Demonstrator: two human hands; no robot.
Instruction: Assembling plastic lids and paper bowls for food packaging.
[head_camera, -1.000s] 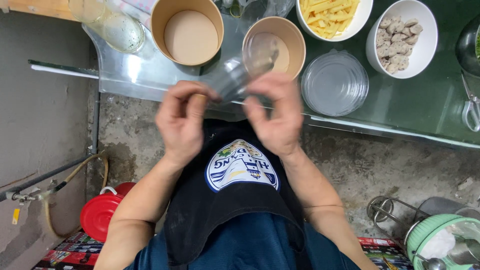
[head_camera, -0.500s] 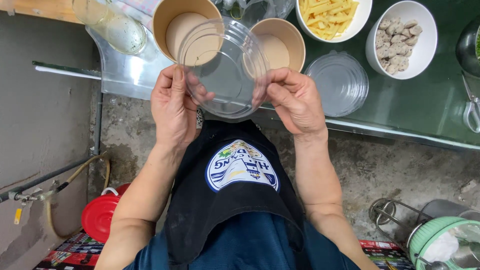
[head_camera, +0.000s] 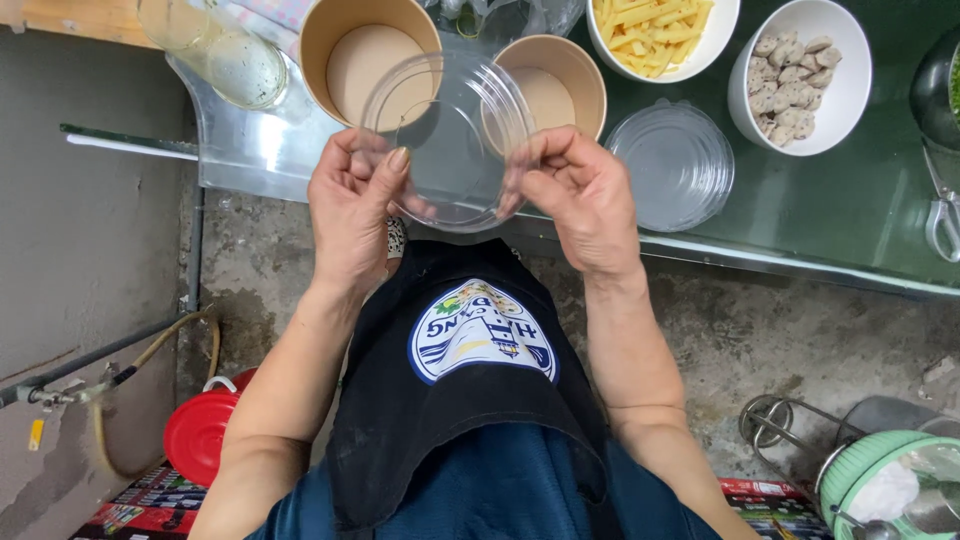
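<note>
Both hands are gripping one clear plastic lid (head_camera: 447, 140), held over the near edge of the bench (head_camera: 830, 220). Left hand (head_camera: 352, 205) is pinching the rim at 9 o'clock, right hand (head_camera: 577, 195) at 3 o'clock, fingers curled under. Lid is hovering just in front of two paper bowls: left bowl (head_camera: 345, 45) at 11 o'clock, right bowl (head_camera: 570, 85) at 1 o'clock. Lid stack (head_camera: 672, 165) is sitting at 3 o'clock. Judging: lid-handling step; capping calls for centring it over a rim, then pressing evenly.
</note>
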